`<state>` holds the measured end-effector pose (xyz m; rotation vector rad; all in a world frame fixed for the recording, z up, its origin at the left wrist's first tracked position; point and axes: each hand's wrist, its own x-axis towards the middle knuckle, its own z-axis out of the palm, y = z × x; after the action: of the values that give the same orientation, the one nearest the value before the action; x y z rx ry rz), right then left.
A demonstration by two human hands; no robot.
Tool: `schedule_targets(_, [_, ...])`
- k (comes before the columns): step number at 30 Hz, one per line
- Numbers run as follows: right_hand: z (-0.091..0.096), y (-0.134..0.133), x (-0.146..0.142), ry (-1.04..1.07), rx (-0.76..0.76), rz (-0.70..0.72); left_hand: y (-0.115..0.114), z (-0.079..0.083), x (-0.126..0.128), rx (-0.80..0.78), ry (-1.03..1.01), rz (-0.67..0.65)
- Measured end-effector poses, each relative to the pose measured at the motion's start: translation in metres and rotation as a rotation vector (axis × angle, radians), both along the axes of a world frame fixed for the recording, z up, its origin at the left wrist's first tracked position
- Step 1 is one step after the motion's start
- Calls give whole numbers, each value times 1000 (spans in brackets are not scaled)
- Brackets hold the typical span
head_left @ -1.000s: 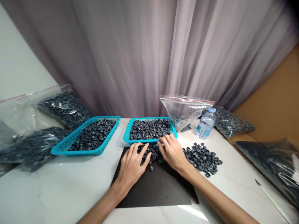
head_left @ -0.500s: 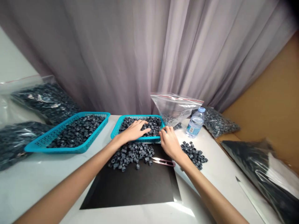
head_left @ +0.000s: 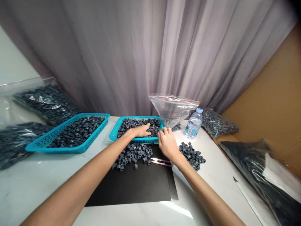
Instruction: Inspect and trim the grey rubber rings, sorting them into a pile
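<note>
My left hand (head_left: 141, 130) reaches into the middle blue plastic basket (head_left: 113, 133), which is full of small dark grey ring-like pieces (head_left: 128, 123). Its thumb stands apart from the fingers, and the fingertips touch the pieces. At the basket's right front corner, my right hand (head_left: 168, 141) has its fingers closed over the rim. Just below the basket a loose heap of the same pieces (head_left: 133, 155) lies on a black mat (head_left: 131, 188). Thread snips (head_left: 162, 162) rest beside that heap, their blades pointing left. A smaller heap (head_left: 192, 156) sits right of my right wrist.
Another blue basket (head_left: 86, 147) of pieces stands on the left, with filled bags (head_left: 47, 100) behind it. An open zip bag (head_left: 171, 108), a water bottle (head_left: 194, 124) and a filled bag (head_left: 218, 122) stand at the back right. A dark bag (head_left: 254, 157) lies along the right edge.
My left hand has sunk lower into the basket's pieces and turned more side-on. My right hand keeps hold of the rim. The whole view has shifted slightly.
</note>
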<state>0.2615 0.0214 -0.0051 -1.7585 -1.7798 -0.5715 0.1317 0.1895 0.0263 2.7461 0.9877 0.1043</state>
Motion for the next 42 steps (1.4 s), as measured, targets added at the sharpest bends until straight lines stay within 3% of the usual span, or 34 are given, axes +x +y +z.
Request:
schedule_targets(6, [1, -1, -1, -4, 2, 2, 15, 36, -10, 41, 16, -48])
schedule_targets(10, [0, 0, 0, -3, -4, 1, 31, 68, -29, 79, 42, 30])
schedule_targets(13, [-1, 1, 2, -10, -6, 11, 40, 78, -48, 104, 70, 112])
schedule_targets(16, [-1, 1, 4, -17, -4, 19, 41, 72, -66, 116, 100, 185])
schedule_targets(22, [-3, 1, 5, -29, -3, 37, 30, 45, -83, 120, 107, 259])
schedule_targets(32, [-3, 3, 5, -16, 7, 54, 20, 15, -65, 77, 103, 418])
schedule_targets(42, [1, 0, 6, 98, 2, 101, 7, 21, -53, 66, 90, 338])
